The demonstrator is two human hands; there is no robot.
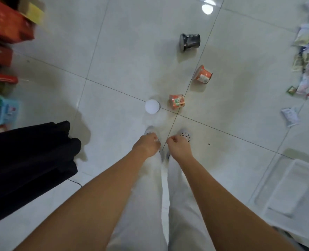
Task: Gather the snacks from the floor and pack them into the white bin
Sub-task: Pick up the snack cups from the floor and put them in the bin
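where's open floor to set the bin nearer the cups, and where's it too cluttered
Bare tiles lie between the boxes on the left and the row of cups, from the black cup down to the white cup. More bare floor runs from the near orange cup to the white bin at lower right. Crowded: the packet pile along the right edge.
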